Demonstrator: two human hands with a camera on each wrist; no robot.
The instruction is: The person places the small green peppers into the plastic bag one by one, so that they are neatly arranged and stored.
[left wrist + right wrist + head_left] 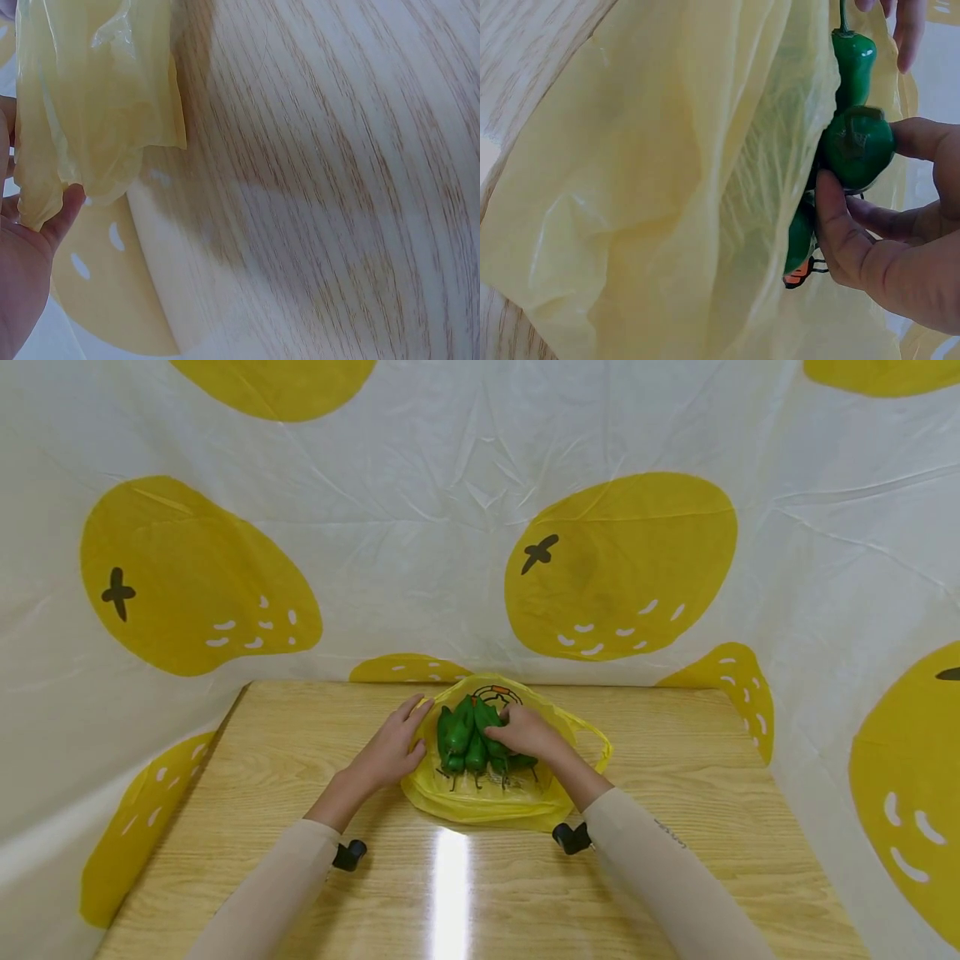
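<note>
A yellow plastic bag point(487, 814) lies wide at the mouth on the table, with several glossy green peppers point(459, 731) heaped inside, thin stems towards me. My left hand point(393, 745) is at the bag's left rim; in the left wrist view, the bag's edge point(101, 97) runs between thumb and fingers of that hand point(22, 277). Reaching over the right rim, my right hand point(528, 732) pinches a pepper point(859, 150) at the top of the heap. The right wrist view shows the thumb and fingers of this hand point(900, 262) on either side of it.
The wooden table point(675, 760) ends against a pale sheet point(420, 568) printed with large yellow fruit, hanging behind and at both sides. A loop handle point(603, 750) of the bag sticks out on the right. Dark wrist devices point(572, 838) sit by both sleeves.
</note>
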